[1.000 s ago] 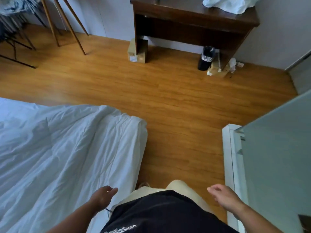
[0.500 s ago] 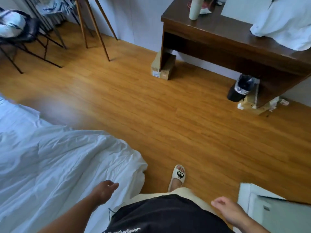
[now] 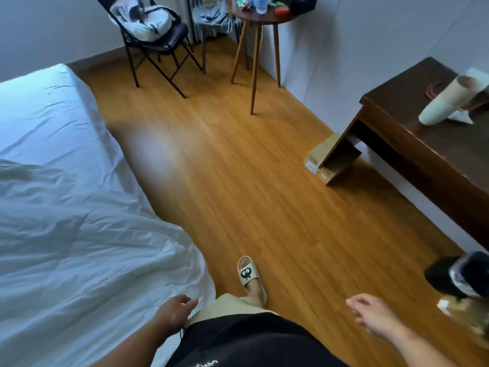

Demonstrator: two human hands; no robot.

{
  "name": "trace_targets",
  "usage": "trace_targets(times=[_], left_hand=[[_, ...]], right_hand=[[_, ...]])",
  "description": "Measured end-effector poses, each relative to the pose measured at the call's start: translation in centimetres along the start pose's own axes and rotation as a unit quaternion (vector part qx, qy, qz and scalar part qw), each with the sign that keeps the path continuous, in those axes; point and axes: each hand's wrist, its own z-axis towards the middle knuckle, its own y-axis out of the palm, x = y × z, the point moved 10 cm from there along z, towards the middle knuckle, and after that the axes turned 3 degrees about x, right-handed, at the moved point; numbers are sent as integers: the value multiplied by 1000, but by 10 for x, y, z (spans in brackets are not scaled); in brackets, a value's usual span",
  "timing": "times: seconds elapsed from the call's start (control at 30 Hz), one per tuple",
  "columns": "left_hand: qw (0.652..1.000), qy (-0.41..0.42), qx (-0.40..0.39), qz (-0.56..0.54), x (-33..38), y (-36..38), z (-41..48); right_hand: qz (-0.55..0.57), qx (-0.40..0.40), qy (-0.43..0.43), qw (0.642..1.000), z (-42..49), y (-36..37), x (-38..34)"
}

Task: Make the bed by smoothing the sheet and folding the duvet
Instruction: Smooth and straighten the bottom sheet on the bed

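stage: judged early | duvet [image 3: 79,234] is seen crumpled, unfolded | sheet [image 3: 39,115] creased | left hand [image 3: 176,312], right hand [image 3: 370,313]: relaxed, nothing is held

Folding chair [image 3: 156,35], round table [image 3: 260,15], desk [image 3: 423,144]

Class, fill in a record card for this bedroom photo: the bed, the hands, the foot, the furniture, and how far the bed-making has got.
Bed: white sheet bare at the far end; crumpled duvet heaped at the near end.
Hands: left hand by the duvet's edge, right hand over the floor; both open, holding nothing.
Foot: one slipper with a cartoon face, on the floor.
Furniture: folding chair, round table, dark desk.
Progress: duvet not yet folded.
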Motion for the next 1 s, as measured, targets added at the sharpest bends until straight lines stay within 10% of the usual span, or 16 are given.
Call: trace_targets(times=[0.57,1.0], left_hand=[[988,-55,81,-123,208,-197,135],[907,-202,170,-329,250,-335,202]], right_hand=[[-161,-84,-106,978,187,-49,-456],[-340,-135,-224,903,247,0,-894]])
